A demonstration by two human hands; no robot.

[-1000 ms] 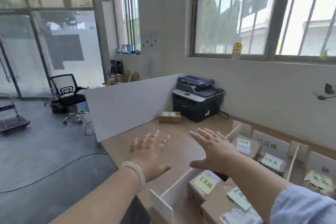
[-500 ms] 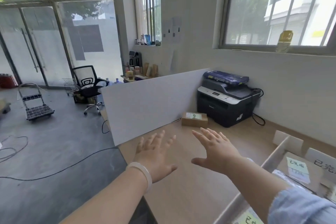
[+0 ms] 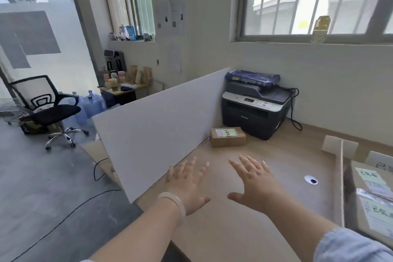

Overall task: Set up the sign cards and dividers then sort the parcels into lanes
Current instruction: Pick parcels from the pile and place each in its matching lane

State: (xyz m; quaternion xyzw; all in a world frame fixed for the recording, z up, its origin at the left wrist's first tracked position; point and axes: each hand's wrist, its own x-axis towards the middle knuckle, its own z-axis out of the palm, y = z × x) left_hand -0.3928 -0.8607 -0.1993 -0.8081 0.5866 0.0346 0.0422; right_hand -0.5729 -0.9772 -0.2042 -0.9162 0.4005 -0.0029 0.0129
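Note:
A small brown parcel [image 3: 227,136] with a green note on top lies on the wooden table [image 3: 276,166], by the white partition and the printer. My left hand [image 3: 187,185] and my right hand [image 3: 253,185] stretch out above the table toward it, fingers spread, both holding nothing and well short of it. At the right edge a white divider [image 3: 342,176] stands on edge. Beyond it lie parcels with green notes [image 3: 370,193], and a white sign card [image 3: 380,160] stands behind them.
A tall white partition board [image 3: 165,125] lines the table's left side. A black printer [image 3: 255,110] with a blue packet on top stands in the far corner, its cable trailing right. A round cable hole [image 3: 311,180] sits in the tabletop. An office chair [image 3: 49,108] stands on the floor at left.
My view has swung left and moved closer to the far parcel. Both hands have stayed open and reach further along the table toward it. The lanes slid to the right edge.

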